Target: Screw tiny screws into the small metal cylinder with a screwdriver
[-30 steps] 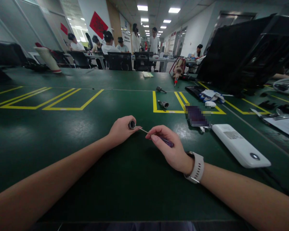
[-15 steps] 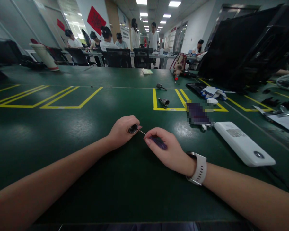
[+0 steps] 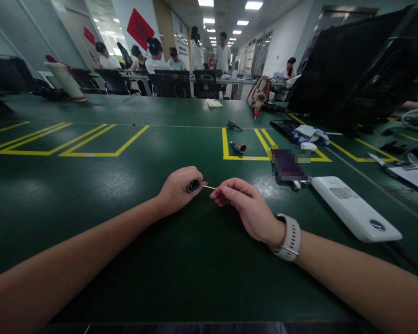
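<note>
view: head camera, looking forward and down over both forearms onto the green bench (image 3: 195,278).
left hand: the left hand (image 3: 176,190) is clenched around a small metal cylinder (image 3: 193,186), whose dark open end faces the right hand.
right hand: the right hand (image 3: 245,206) pinches a thin tool (image 3: 209,187) between thumb and fingertips. only the slim bright shaft shows, as the handle is hidden inside the hand. a white watch (image 3: 290,237) sits on that wrist.
where the thing is: the metal cylinder sits in the left hand, low over the middle of the bench. the tool's tip is at or just inside its open end, but whether it is seated cannot be told.
risk, slip: the shaft is fine and the pinch looks light, so a sideways push would likely skid the tip off the rim toward the left thumb.
risk, drop: the cylinder is round and small, so a loosened hold would probably let it roll across the smooth bench.
risk, mix-up: a second cylinder (image 3: 238,147) lies inside the yellow tape box (image 3: 225,144), and a third cylinder (image 3: 232,124) lies beyond it. a dropped one could be confused with these.
risk, knock: a white flat device (image 3: 355,208) lies near the right forearm, so a wide swing of that arm could shove it.
</note>
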`<move>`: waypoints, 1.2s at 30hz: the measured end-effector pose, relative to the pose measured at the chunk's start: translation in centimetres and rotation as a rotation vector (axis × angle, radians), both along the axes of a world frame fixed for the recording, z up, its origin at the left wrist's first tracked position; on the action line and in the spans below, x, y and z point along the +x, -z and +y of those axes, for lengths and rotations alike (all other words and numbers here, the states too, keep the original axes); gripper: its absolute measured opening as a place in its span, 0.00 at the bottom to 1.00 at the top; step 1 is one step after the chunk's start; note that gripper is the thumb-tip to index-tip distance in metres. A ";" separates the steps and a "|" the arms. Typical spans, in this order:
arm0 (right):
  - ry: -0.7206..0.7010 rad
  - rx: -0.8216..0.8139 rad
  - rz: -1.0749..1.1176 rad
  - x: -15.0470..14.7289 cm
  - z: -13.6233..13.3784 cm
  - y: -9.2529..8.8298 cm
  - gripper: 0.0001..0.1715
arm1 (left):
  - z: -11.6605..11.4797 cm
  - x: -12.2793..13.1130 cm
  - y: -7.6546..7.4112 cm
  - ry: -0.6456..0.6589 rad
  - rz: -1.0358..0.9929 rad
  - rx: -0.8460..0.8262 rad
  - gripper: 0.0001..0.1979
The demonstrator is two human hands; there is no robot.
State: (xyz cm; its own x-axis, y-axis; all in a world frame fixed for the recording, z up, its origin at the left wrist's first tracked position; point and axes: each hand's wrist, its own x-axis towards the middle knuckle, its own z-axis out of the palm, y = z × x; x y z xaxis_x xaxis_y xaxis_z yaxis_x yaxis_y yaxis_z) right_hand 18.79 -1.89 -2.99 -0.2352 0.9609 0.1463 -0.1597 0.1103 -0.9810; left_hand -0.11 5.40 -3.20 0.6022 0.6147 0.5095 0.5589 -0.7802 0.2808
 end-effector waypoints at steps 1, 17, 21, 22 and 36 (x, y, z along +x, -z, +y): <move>0.027 0.062 -0.073 0.0 -0.2 -0.1 0.08 | 0.0 0.0 0.0 -0.015 0.021 0.008 0.09; -0.134 -0.227 0.237 0.1 0.4 0.0 0.06 | 0.0 -0.1 0.0 0.040 -0.051 0.049 0.11; -0.039 -0.103 0.118 -0.2 -0.1 -0.1 0.07 | 0.1 0.0 0.2 0.024 -0.061 0.099 0.10; -0.019 -0.052 0.042 -0.2 -0.3 0.0 0.08 | 0.2 0.0 0.2 0.015 -0.041 0.106 0.10; -0.165 -0.277 0.297 0.2 0.4 -0.2 0.06 | 0.1 -0.1 0.1 0.046 -0.076 0.040 0.09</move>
State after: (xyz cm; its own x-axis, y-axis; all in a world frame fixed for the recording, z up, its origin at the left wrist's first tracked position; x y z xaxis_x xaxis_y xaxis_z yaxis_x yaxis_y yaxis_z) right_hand 19.02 -1.49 -2.80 -0.3753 0.9265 -0.0277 -0.4327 -0.2016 -0.8787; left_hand -0.19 5.51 -3.33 0.5883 0.5653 0.5782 0.5004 -0.8162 0.2889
